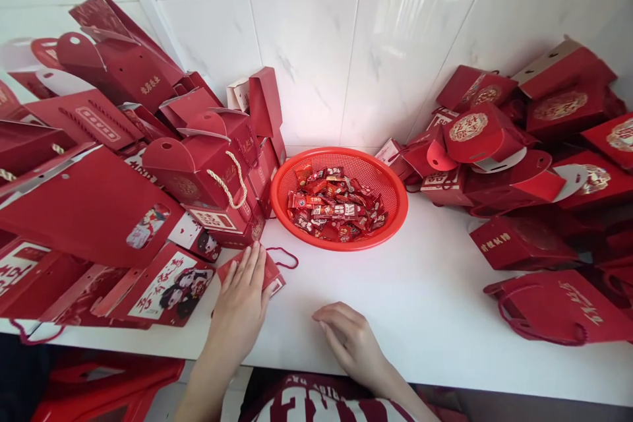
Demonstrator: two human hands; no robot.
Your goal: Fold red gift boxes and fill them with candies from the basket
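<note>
Carton (271,270) under left hand (242,285), gold characters (579,303) on corded box (537,297) farther right

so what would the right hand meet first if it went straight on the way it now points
Going forward and left, the right hand would probably meet the small red cardboard box under the left hand, though depth is unclear.

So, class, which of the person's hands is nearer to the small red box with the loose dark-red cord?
Left. The left hand lies on top of the small red box; the right hand is apart from it, to its right, over the white table.
</note>
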